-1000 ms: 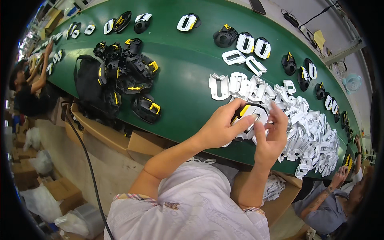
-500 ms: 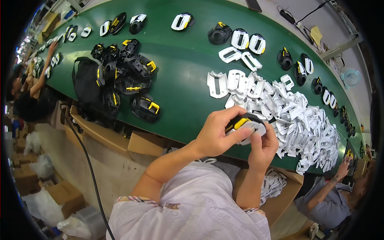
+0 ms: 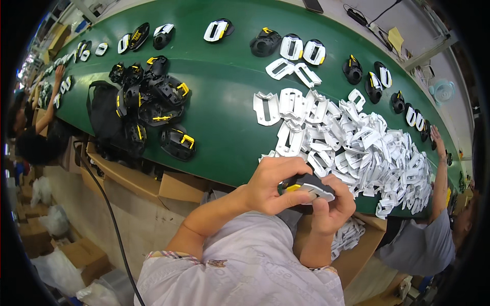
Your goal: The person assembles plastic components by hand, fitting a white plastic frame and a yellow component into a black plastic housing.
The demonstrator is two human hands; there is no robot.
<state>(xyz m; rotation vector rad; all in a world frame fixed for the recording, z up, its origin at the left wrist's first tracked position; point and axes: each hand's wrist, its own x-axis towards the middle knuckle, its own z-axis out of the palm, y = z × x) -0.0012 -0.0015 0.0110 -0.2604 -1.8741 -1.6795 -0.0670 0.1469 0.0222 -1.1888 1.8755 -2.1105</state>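
On the workbench, right of centre, a heap of slotted frames. Left of centre, a cluster of housings, with a sack against its left side. Behind both, across the far side, a spaced-out row of housings; by the far edge, a smartphone. Before the heap, at the near edge, a held housing between left hand and right hand. Below that edge, at right, a carton with more frames inside; at left, another carton.
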